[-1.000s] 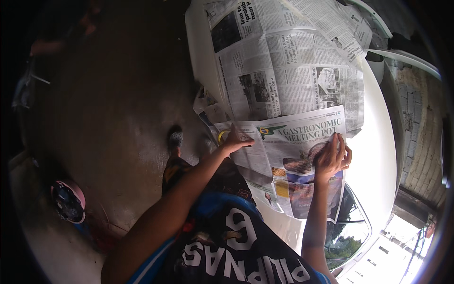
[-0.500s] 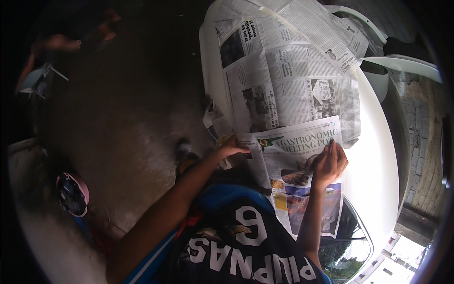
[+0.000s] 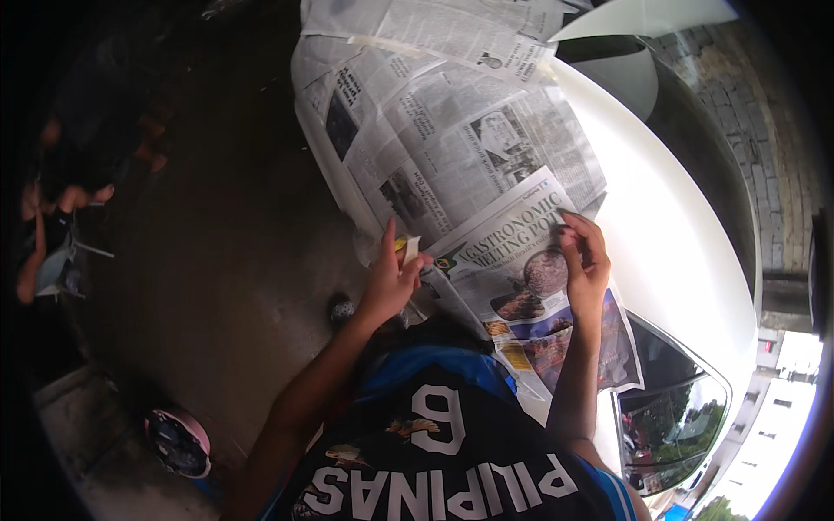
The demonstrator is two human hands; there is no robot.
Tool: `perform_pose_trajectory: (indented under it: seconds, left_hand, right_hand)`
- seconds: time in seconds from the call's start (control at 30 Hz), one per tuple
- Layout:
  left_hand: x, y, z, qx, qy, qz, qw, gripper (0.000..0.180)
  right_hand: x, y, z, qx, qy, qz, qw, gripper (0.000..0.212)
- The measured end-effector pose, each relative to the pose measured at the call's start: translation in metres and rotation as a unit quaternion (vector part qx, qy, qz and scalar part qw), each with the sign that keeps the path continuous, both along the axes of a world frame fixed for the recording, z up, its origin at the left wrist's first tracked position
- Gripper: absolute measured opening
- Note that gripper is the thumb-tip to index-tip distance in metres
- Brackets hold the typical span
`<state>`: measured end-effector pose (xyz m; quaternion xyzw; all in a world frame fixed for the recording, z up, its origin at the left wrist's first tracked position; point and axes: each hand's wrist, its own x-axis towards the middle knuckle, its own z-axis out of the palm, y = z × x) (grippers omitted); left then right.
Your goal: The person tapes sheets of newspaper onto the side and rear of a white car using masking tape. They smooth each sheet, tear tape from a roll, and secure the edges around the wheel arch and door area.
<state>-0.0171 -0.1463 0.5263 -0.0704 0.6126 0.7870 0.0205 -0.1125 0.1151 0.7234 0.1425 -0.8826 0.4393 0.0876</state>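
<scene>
A colour-printed newspaper sheet (image 3: pixel 530 286) lies aslant in front of me, its upper part overlapping grey newspaper sheets (image 3: pixel 434 130) spread on a white car (image 3: pixel 669 208). At the sheet's left side, my left hand (image 3: pixel 389 286) holds a small roll of tape (image 3: pixel 412 252) with a yellow inside, index finger pointing up. Curled fingers of my right hand (image 3: pixel 589 269) grip the sheet near its upper right edge. Those fingertips partly cover the print, and my forearm hides some of the sheet's lower part.
Pale tape strips (image 3: pixel 391 45) run along the grey sheets. A dark car window (image 3: pixel 673 417) lies at the lower right. On the floor at the lower left stands a round pink-rimmed object (image 3: pixel 178 443). Other people (image 3: pixel 74 200) are dimly visible at the far left.
My left hand has turned upward, and the tape roll now shows. The view has shifted, so the car and sheets appear tilted and further left. My right hand stays at the sheet's edge.
</scene>
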Motion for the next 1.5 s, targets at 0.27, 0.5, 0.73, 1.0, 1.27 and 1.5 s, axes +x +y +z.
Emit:
perform_pose_trajectory:
  seconds: [0.27, 0.5, 0.73, 1.0, 1.27, 1.5]
  left_hand:
    - [-0.068, 0.045, 0.166, -0.05, 0.195, -0.206, 0.958, 0.088]
    - [-0.087, 0.062, 0.175, -0.151, 0.203, -0.268, 0.93, 0.087]
    - [-0.081, 0.054, 0.182, -0.119, 0.226, -0.316, 0.914, 0.078]
    - [-0.128, 0.062, 0.22, -0.4, 0.03, -0.343, 0.849, 0.028]
    - [-0.164, 0.075, 0.223, -0.316, -0.004, -0.38, 0.869, 0.036]
    - [-0.181, 0.103, 0.227, -0.361, -0.024, -0.358, 0.861, 0.035]
  right_hand:
    - [0.007, 0.009, 0.007, -0.047, -0.013, 0.087, 0.995, 0.034]
    - [0.006, 0.013, -0.003, -0.157, 0.006, 0.098, 0.983, 0.026]
    - [0.003, 0.006, -0.01, -0.123, 0.102, -0.008, 0.987, 0.013]
    - [-0.002, -0.01, -0.036, -0.071, 0.291, -0.115, 0.947, 0.015]
    - [-0.008, -0.003, -0.038, -0.02, 0.388, -0.179, 0.904, 0.015]
    - [-0.014, -0.002, -0.034, 0.007, 0.4, -0.226, 0.888, 0.02]
